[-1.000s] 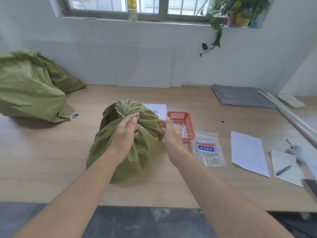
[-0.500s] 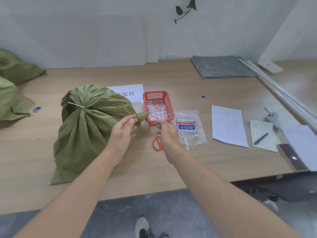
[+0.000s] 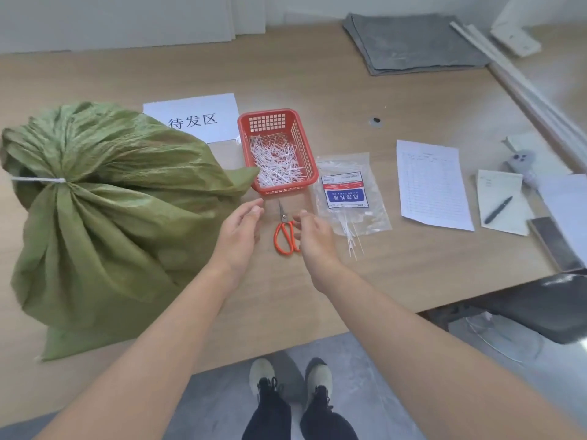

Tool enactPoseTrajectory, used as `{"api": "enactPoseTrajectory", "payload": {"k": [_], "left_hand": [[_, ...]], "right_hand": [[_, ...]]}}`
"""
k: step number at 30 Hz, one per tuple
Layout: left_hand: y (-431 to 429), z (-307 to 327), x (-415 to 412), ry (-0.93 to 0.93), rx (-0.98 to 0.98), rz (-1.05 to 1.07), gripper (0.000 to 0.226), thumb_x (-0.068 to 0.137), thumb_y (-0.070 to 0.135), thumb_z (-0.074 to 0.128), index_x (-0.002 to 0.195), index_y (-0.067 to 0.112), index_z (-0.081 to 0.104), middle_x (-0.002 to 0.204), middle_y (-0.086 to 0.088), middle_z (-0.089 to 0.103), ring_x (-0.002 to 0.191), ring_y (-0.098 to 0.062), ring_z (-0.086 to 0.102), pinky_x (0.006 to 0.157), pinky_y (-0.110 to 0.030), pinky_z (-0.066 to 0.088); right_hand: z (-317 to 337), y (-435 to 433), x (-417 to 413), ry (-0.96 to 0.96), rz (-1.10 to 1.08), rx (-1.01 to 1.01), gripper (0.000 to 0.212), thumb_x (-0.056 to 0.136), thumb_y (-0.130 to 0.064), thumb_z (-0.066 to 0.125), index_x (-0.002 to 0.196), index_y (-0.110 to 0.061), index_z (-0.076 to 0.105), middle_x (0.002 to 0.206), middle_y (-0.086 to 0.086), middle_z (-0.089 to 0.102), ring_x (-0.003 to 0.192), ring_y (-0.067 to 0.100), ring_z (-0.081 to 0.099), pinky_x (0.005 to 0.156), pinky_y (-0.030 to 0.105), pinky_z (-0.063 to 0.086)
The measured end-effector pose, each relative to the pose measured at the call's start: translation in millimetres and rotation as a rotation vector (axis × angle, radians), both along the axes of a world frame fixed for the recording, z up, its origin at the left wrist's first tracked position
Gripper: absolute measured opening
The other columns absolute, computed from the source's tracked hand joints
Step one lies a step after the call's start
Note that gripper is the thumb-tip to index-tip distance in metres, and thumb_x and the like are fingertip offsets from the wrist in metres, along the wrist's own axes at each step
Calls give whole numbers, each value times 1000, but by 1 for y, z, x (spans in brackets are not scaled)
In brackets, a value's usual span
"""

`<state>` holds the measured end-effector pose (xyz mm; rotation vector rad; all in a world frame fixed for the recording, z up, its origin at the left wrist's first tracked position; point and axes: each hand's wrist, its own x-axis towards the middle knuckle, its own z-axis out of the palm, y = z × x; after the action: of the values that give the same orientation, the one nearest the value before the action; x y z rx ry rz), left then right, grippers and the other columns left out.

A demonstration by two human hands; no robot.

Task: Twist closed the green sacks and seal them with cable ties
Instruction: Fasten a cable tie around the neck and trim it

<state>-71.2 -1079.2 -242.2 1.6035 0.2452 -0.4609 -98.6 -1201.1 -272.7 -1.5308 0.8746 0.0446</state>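
Green sack (image 3: 111, 201), neck cinched by a cable tie (image 3: 38, 179), lies at left. Left hand (image 3: 238, 230), relaxed and empty, just right of it; right hand (image 3: 314, 236), loosely curled, empty, beside scissors (image 3: 282, 231).

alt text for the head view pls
The left hand and right hand hover empty by orange-handled scissors on a wooden table. Beside them lies a green sack sealed with a white cable tie, near a red basket of ties.
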Motion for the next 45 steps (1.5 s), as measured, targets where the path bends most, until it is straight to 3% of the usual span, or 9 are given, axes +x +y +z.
{"api": "enactPoseTrajectory", "payload": {"k": [5,8,11,19,23,29,39,43,45], "left_hand": [[-12,-32,15,65,24,-9,32,109,23,42,136,22,59,140,-4,60,131,-23,56,115,-44,41],[-21,-55,24,93,31,21,33,109,24,41,137,22,58,141,-5,59,133,-24,54,115,-43,41],[-28,-76,29,127,40,70,35,109,26,39,140,21,56,142,-3,57,133,-24,53,116,-42,40],[-43,-110,36,133,98,144,36,110,21,37,139,14,57,141,-5,58,134,-21,54,114,-35,41],[-50,-112,41,143,109,178,36,110,20,37,139,12,57,140,-7,59,134,-22,54,114,-34,42],[-58,-103,40,132,119,170,34,110,22,39,137,16,58,138,-6,59,132,-22,55,116,-39,40],[-48,-68,33,24,175,166,31,108,26,40,130,20,62,131,-1,63,129,-19,56,118,-42,38],[-39,-44,23,-20,127,164,32,108,24,42,132,16,61,132,-3,63,127,-18,57,117,-40,38],[-34,-30,18,-32,89,156,24,108,23,42,121,21,62,124,-2,63,120,-16,58,113,-38,40]], "right_hand": [[-37,-8,13,44,51,-54,33,96,-34,54,88,-5,67,76,-2,60,74,15,55,72,35,44],[-63,-16,25,69,123,-118,21,98,-25,54,97,-21,74,94,-9,72,90,10,65,84,29,50],[-89,-23,36,125,219,-203,23,98,-23,59,113,-19,75,113,-3,74,109,15,67,98,31,50],[-135,-27,55,209,403,-429,20,90,-25,69,109,-20,66,110,5,68,107,25,64,94,41,51],[-141,-35,60,261,436,-507,35,88,-26,78,113,-15,57,116,7,68,111,29,64,91,41,52],[-133,-41,55,335,598,-688,20,96,-20,63,113,-9,61,114,12,69,110,33,66,85,37,49],[-116,-26,16,237,474,-448,39,102,-37,47,109,-1,61,107,17,65,102,38,64,75,35,40],[-84,-19,10,167,320,-360,37,106,-42,45,110,-6,54,103,11,66,103,36,63,74,35,37],[-65,-13,7,79,275,-350,35,107,-43,44,103,-9,54,92,5,62,99,34,62,71,33,33]]}}
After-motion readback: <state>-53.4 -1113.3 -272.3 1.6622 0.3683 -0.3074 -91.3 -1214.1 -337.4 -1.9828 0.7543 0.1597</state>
